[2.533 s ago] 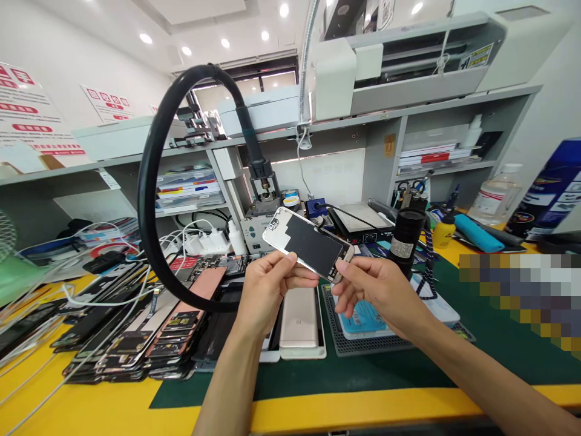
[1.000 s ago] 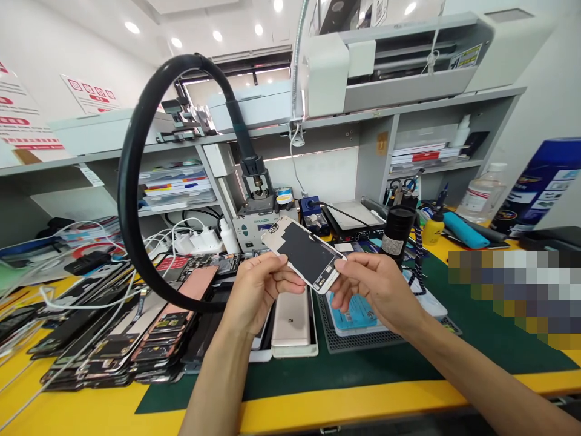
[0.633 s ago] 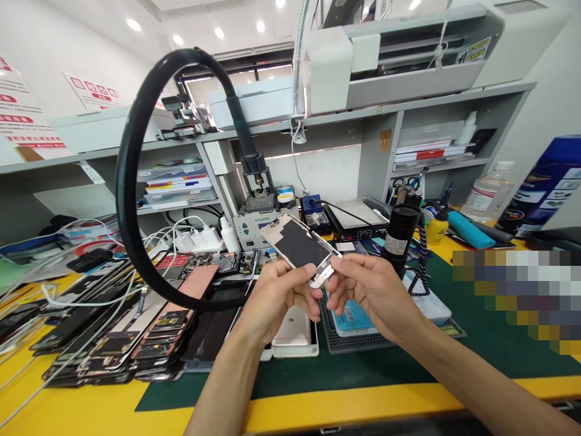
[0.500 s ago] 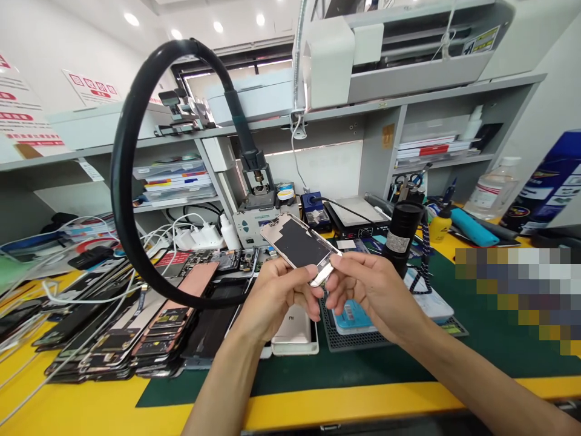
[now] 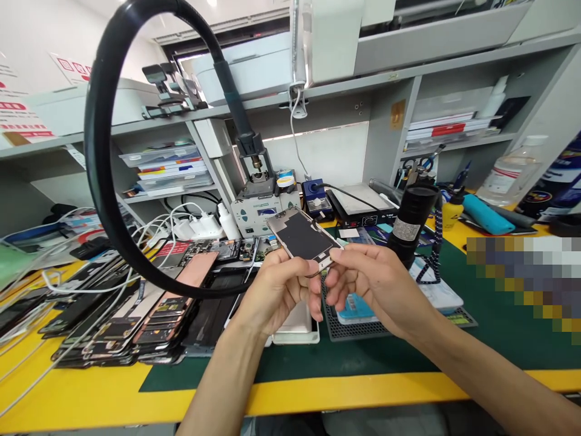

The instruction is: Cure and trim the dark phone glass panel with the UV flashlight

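A thin phone screen part [image 5: 302, 236], with a black centre and a pale metal edge, is held up in the middle of the view, tilted. My left hand [image 5: 285, 287] grips its lower left part, thumb on top and fingers curled underneath. At the lower right corner, my right hand [image 5: 370, 275] pinches it between thumb and fingers. Below my left hand, a pale phone [image 5: 295, 324] lies partly hidden on the green mat [image 5: 354, 362].
Stacked phone parts [image 5: 167, 315] cover the left of the bench. A thick black hose [image 5: 97, 145] arches over them. Right of centre stand a black cylinder [image 5: 408, 221], a blue-and-white box [image 5: 356, 309] and a yellow bottle [image 5: 451, 212]. Shelves [image 5: 354, 97] run behind.
The view has shifted closer to the bench. The held part is tilted a little differently, showing more of its lower edge. Both hands keep their hold.
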Demonstrator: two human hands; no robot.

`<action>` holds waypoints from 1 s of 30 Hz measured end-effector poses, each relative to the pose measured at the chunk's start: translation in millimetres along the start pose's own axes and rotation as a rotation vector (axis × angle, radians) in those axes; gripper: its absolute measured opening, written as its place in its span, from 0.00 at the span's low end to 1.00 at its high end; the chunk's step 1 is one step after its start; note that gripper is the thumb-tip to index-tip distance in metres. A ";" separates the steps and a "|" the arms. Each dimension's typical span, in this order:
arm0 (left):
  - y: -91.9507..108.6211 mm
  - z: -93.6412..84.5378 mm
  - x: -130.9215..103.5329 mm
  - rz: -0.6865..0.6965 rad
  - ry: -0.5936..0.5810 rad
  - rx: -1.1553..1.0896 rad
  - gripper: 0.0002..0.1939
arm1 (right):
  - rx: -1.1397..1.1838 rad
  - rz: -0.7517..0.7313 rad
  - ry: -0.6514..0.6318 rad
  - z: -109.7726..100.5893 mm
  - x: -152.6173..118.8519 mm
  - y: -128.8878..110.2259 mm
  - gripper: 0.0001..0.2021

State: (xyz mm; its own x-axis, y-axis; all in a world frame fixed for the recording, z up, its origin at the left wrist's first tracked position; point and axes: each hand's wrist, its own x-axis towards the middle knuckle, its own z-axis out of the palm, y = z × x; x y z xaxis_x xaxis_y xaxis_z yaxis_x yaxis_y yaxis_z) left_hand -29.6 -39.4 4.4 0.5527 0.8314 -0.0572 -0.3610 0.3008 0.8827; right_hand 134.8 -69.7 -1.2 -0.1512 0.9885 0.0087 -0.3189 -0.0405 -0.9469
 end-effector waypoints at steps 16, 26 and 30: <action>2.1 -1.3 -1.1 -0.044 0.003 -0.074 0.06 | 0.023 -0.015 -0.018 -1.1 0.1 -0.7 0.18; 2.4 -1.5 -1.3 -0.065 -0.008 -0.046 0.06 | 0.019 -0.021 -0.043 -1.2 0.9 -0.3 0.18; 3.2 -1.2 -1.1 -0.082 -0.006 -0.056 0.07 | 0.012 -0.022 -0.053 -1.8 2.0 0.3 0.17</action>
State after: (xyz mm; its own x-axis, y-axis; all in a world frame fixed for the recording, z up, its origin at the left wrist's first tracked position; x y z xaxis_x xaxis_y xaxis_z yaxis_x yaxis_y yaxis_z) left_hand -32.2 -38.8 6.8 0.5867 0.8001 -0.1250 -0.3557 0.3933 0.8478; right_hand 136.1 -67.5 -2.1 -0.1930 0.9801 0.0468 -0.3343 -0.0209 -0.9423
